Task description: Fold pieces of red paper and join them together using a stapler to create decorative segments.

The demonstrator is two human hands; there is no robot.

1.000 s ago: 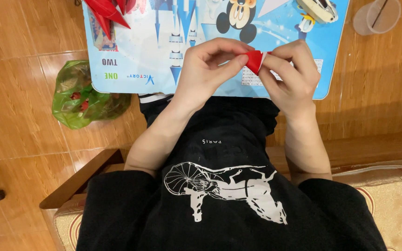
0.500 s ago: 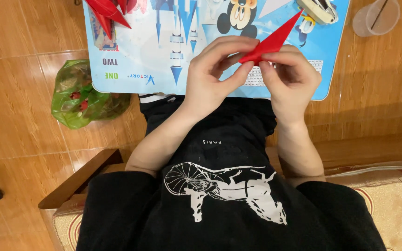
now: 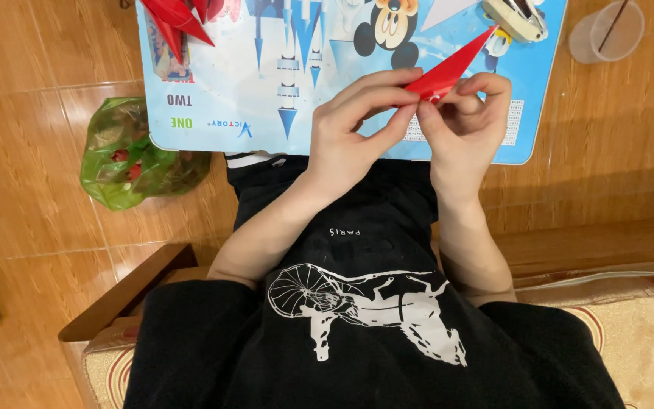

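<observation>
Both hands, left hand (image 3: 357, 129) and right hand (image 3: 463, 125), pinch a folded red paper (image 3: 448, 72) between closed fingertips above the blue table's (image 3: 221, 98) near edge.

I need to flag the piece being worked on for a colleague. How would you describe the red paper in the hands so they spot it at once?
Start at the blue cartoon-printed board on the wooden floor. Over its right part, the left hand and right hand pinch a long, narrow folded red paper, its sharp tip pointing up and right. Unlike the red folded pieces lying at the board's top left corner, it is held.
</observation>
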